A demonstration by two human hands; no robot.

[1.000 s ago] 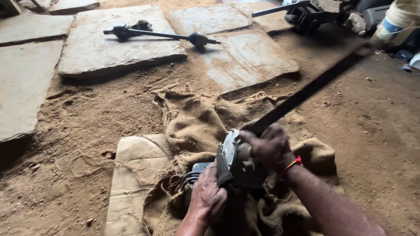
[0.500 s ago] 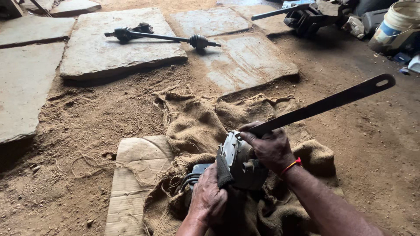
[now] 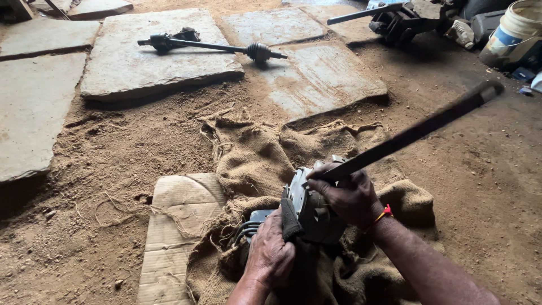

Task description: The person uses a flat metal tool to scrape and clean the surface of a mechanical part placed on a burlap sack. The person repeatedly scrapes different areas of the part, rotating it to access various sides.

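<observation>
The long iron bar [image 3: 412, 133] has swung upward; right hand [image 3: 347, 195] grips its base, left hand [image 3: 271, 254] clasps the heavy, rigid metal housing [image 3: 310, 209] on burlap sacking [image 3: 265, 158].

- The long dark bar [image 3: 412, 133] slants up and to the right from the right hand [image 3: 347, 195], crossing the air over the dirt floor [image 3: 141, 141] on that side.
- The grey metal housing [image 3: 310, 206] sits between both hands, the left hand [image 3: 271, 254] pressed on its near side, so nothing passes between them.
- The burlap sack [image 3: 254, 158] lies rumpled but low; room is open above it toward the slabs.
- The flat cardboard [image 3: 175, 226] at the left is bare.
- The axle shaft [image 3: 212, 46] lies across the far stone slab [image 3: 147, 62], well apart.
- A bucket [image 3: 516, 31] and dark machine parts [image 3: 406, 20] crowd the far right corner.
</observation>
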